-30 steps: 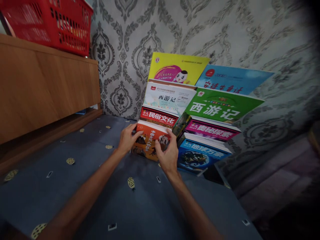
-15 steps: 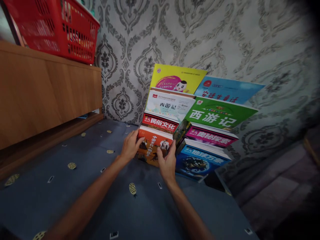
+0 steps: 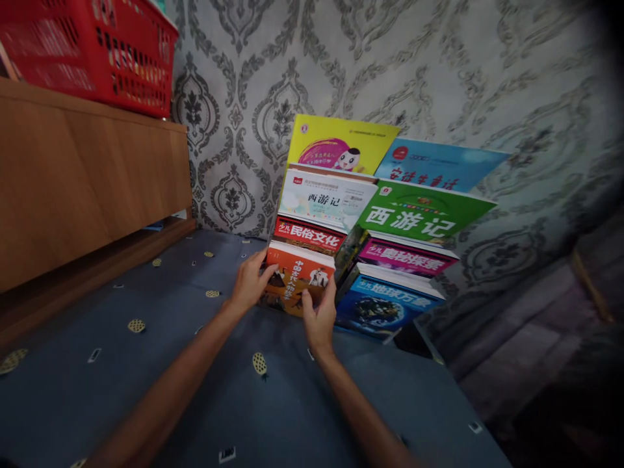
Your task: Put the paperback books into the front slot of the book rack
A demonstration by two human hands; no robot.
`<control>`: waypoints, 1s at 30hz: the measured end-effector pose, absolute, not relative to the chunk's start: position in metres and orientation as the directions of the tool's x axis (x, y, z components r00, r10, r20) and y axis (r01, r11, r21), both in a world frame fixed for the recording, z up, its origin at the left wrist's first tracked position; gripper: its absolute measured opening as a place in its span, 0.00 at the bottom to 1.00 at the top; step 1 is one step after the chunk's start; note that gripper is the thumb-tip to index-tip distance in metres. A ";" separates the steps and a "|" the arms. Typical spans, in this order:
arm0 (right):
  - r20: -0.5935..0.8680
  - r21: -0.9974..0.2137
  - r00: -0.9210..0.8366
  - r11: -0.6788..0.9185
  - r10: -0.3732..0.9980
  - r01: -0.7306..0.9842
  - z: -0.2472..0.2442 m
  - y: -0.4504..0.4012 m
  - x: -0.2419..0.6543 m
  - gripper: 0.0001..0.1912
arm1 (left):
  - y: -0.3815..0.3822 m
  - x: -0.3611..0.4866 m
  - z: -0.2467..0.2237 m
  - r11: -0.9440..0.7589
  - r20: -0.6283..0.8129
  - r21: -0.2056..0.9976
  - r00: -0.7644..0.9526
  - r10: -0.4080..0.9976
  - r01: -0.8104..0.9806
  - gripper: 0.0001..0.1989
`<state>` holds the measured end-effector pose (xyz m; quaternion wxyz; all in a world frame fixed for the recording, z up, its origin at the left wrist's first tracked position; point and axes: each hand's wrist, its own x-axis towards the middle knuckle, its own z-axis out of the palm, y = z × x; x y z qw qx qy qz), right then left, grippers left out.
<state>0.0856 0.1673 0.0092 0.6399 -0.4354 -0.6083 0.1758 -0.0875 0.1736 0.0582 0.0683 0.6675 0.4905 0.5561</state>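
An orange book [image 3: 292, 276] stands at the front of the left row of books, its illustrated cover towards me. My left hand [image 3: 251, 281] grips its left edge, thumb on the cover and fingers behind. On its right edge my right hand [image 3: 320, 320] is closed the same way, the thumb against the cover. Behind it rise a red book [image 3: 309, 237], a white book [image 3: 324, 198] and a yellow book [image 3: 341, 140]. Beside my right hand a blue book with a globe [image 3: 385, 309] fronts the right row, with magenta [image 3: 409, 257], green [image 3: 426, 214] and light blue [image 3: 439, 162] books behind it.
The books stand on a surface covered in dark blue patterned cloth [image 3: 195, 383], against a wall with damask wallpaper [image 3: 234, 130]. At left is a wooden cabinet [image 3: 97, 188] with a red basket [image 3: 92, 58] on top. A dark flat object [image 3: 414, 341] lies right of the books.
The view has shifted slightly, so the books and cabinet appear a little higher and further left. Both hands keep their hold on the orange book, which stays at the front of its row.
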 end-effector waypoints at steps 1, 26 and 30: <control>0.621 -0.776 0.203 0.557 0.757 0.296 0.009 0.168 0.085 0.41 | 0.174 -0.088 0.058 -0.513 0.678 0.631 -0.093 0.729 0.582 0.15; 0.518 -0.853 0.234 0.477 0.823 0.210 0.067 0.186 0.088 0.36 | 0.175 -0.088 0.059 -0.474 0.641 0.631 -0.069 0.764 0.614 0.17; 0.550 -0.832 0.227 0.502 0.804 0.236 0.066 0.187 0.089 0.32 | 0.176 -0.088 0.058 -0.481 0.645 0.634 -0.072 0.761 0.605 0.18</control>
